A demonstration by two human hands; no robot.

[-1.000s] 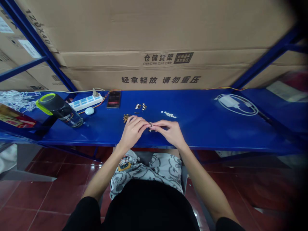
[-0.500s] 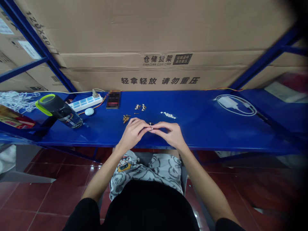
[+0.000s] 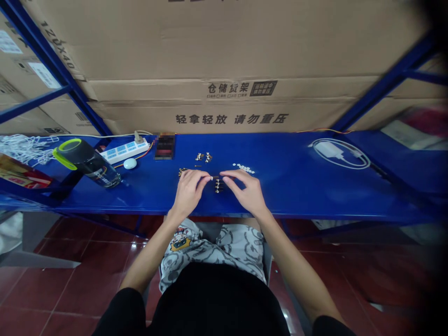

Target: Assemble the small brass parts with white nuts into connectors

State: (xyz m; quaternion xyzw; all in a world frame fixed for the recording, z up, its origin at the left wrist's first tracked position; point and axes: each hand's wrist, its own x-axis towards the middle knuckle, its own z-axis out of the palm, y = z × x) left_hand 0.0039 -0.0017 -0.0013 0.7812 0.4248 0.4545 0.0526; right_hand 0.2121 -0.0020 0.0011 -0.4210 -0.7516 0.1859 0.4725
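Note:
My left hand (image 3: 189, 190) pinches a small white piece (image 3: 212, 178) between thumb and fingertips. My right hand (image 3: 247, 190) is just to its right, thumb and forefinger apart, with a thin brass-coloured pin (image 3: 216, 177) between the two hands; whether the right fingertips touch it is too small to tell. Below the fingertips, several assembled pins with white pieces (image 3: 217, 186) lie in a short column on the blue table. Loose brass pins (image 3: 182, 172) lie partly behind my left hand. White round pieces (image 3: 245, 168) are scattered beyond my right hand.
Two small clusters of assembled pieces (image 3: 208, 157) and a single pin (image 3: 198, 165) lie farther back on the blue table (image 3: 297, 186). At left are a bottle (image 3: 93, 163), a power strip (image 3: 126, 150) and a white round object (image 3: 129, 163). A coiled white cable (image 3: 341, 153) lies right.
My hands have moved slightly apart and up from the column of assembled pins, which now shows. A pin and white piece are now visible at the fingertips.

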